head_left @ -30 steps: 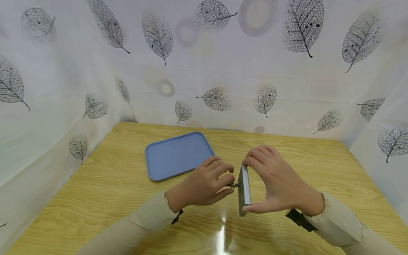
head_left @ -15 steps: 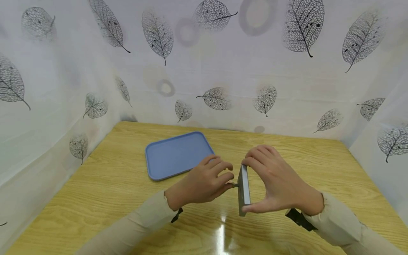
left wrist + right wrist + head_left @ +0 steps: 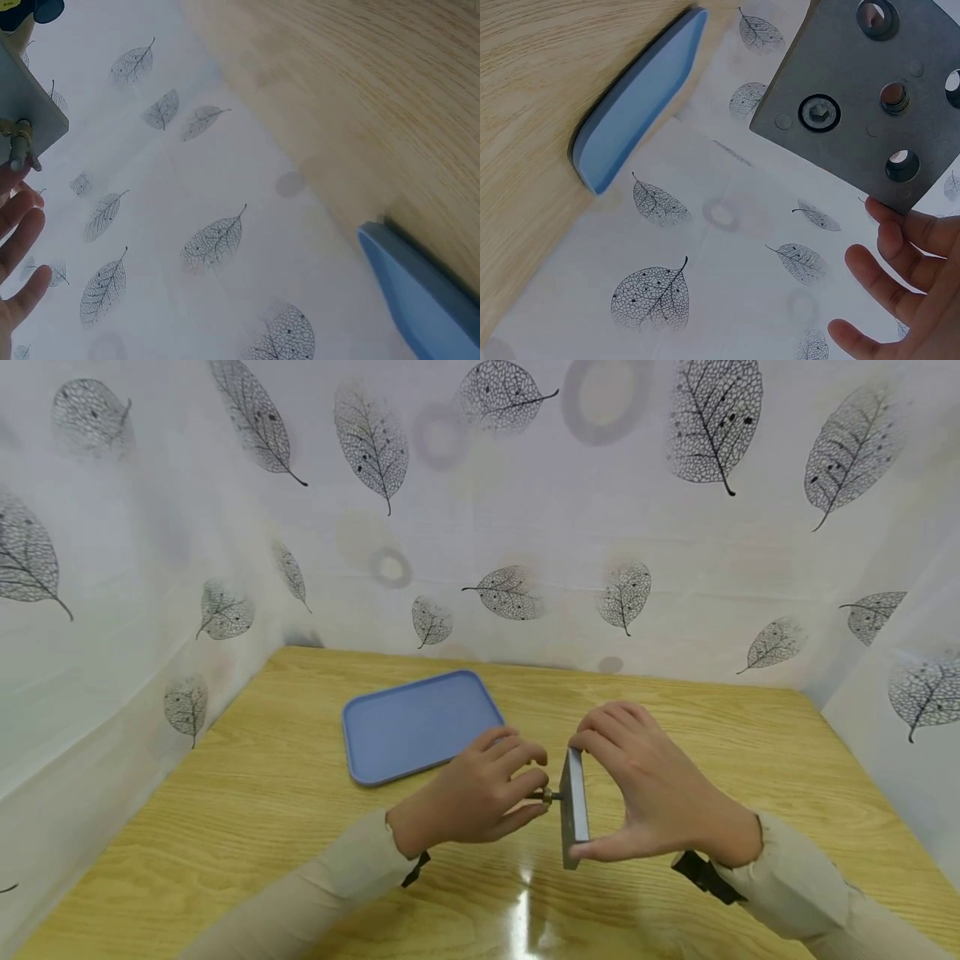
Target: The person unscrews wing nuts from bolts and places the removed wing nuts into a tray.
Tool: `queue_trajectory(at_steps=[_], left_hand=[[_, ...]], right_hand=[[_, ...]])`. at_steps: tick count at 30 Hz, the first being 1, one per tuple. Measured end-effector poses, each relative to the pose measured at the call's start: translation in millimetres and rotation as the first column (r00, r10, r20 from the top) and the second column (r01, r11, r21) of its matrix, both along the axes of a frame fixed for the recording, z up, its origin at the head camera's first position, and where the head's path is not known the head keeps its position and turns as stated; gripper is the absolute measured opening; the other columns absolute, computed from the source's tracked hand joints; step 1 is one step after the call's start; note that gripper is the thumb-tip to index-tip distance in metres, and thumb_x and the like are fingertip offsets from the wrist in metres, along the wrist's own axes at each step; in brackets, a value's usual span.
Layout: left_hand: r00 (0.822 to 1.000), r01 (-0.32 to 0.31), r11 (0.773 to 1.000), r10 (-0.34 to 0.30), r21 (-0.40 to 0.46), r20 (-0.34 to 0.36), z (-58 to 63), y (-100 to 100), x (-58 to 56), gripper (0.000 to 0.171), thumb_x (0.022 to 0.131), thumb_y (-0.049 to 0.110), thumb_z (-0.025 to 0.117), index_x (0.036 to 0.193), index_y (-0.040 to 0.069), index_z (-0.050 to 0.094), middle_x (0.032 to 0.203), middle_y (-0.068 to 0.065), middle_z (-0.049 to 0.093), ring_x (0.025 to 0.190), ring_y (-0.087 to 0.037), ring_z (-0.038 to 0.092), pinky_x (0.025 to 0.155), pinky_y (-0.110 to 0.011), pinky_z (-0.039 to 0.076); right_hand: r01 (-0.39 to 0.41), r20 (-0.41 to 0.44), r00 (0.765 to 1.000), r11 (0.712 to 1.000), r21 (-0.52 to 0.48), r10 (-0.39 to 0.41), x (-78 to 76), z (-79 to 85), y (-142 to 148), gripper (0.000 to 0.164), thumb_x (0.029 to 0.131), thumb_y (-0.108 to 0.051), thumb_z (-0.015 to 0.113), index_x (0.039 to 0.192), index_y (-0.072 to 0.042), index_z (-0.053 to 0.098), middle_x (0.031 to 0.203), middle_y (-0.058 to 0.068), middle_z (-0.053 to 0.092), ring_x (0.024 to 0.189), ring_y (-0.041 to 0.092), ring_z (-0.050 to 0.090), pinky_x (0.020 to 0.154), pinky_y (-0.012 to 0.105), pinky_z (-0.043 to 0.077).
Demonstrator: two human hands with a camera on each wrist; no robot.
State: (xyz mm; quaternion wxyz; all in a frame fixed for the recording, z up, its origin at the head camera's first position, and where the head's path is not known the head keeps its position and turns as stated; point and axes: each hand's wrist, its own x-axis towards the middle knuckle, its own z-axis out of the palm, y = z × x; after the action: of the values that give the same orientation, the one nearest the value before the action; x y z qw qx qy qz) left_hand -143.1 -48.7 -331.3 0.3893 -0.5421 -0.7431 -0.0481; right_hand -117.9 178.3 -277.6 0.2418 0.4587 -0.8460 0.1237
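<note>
My right hand (image 3: 648, 785) holds a square grey metal plate (image 3: 575, 806) upright above the table, thumb on its lower edge and fingertips on its upper edge. Holes pierce the plate, and a hex socket bolt (image 3: 819, 112) sits in one of them, as the right wrist view shows. The bolt's threaded shank sticks out on the left side, with a brass nut (image 3: 548, 796) on it close to the plate. At that nut, my left hand (image 3: 491, 789) has its thumb and index finger, pinching it; the other fingers are loosely bent.
A blue tray (image 3: 420, 727) lies on the wood-grain table (image 3: 285, 793), behind and left of my left hand. White cloth (image 3: 525, 527) with a leaf print encloses the back and sides.
My left thumb and index finger have rolled over the nut and come back to about where they began. The plate and my right hand have stayed put.
</note>
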Motion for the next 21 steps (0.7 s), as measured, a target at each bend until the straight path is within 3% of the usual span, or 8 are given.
queue_trajectory(at_steps=[4, 9, 16, 21], left_hand=[[0.999, -0.013, 0.999, 0.015, -0.052, 0.047, -1.0, -0.7, 1.4, 0.028, 0.083, 0.046, 0.066, 0.089, 0.019, 0.063, 0.104, -0.001, 0.061, 0.092, -0.015, 0.058, 0.093, -0.033, 0.045], [0.998, -0.050, 0.996, 0.052, -0.076, 0.024, -2.3, 0.4, 1.7, 0.023, 0.082, 0.041, 0.069, 0.090, 0.020, 0.064, 0.104, 0.001, 0.061, 0.093, -0.014, 0.058, 0.093, -0.032, 0.045], [0.998, -0.062, 0.997, 0.063, -0.035, 0.010, 0.7, 1.8, 1.5, 0.017, 0.088, 0.036, 0.064, 0.090, 0.019, 0.065, 0.102, 0.001, 0.062, 0.091, -0.014, 0.059, 0.092, -0.032, 0.048], [0.997, -0.077, 0.997, 0.077, 0.029, -0.001, 1.8, 2.2, 0.5, 0.017, 0.085, 0.032, 0.069, 0.089, 0.017, 0.063, 0.101, 0.000, 0.062, 0.090, -0.014, 0.060, 0.093, -0.034, 0.048]], right_hand=[[0.002, -0.003, 1.000, 1.000, 0.002, -0.002, 0.2, 0.4, -0.1, 0.080, 0.060, -0.081, 0.061, 0.100, -0.012, 0.059, 0.099, 0.001, 0.054, 0.097, 0.019, 0.048, 0.092, 0.044, 0.036], [0.002, 0.001, 1.000, 1.000, 0.003, -0.002, 0.2, -0.2, 0.0, 0.079, 0.060, -0.081, 0.062, 0.100, -0.012, 0.059, 0.099, 0.001, 0.054, 0.097, 0.019, 0.048, 0.093, 0.043, 0.036], [0.003, 0.001, 1.000, 1.000, 0.001, -0.003, -0.1, 0.0, 0.2, 0.080, 0.059, -0.080, 0.063, 0.100, -0.012, 0.059, 0.099, 0.001, 0.054, 0.097, 0.019, 0.048, 0.093, 0.043, 0.036], [0.003, -0.002, 1.000, 1.000, 0.001, -0.003, -0.6, -0.2, 0.2, 0.080, 0.057, -0.079, 0.066, 0.100, -0.011, 0.059, 0.099, 0.001, 0.054, 0.096, 0.020, 0.048, 0.094, 0.042, 0.036]])
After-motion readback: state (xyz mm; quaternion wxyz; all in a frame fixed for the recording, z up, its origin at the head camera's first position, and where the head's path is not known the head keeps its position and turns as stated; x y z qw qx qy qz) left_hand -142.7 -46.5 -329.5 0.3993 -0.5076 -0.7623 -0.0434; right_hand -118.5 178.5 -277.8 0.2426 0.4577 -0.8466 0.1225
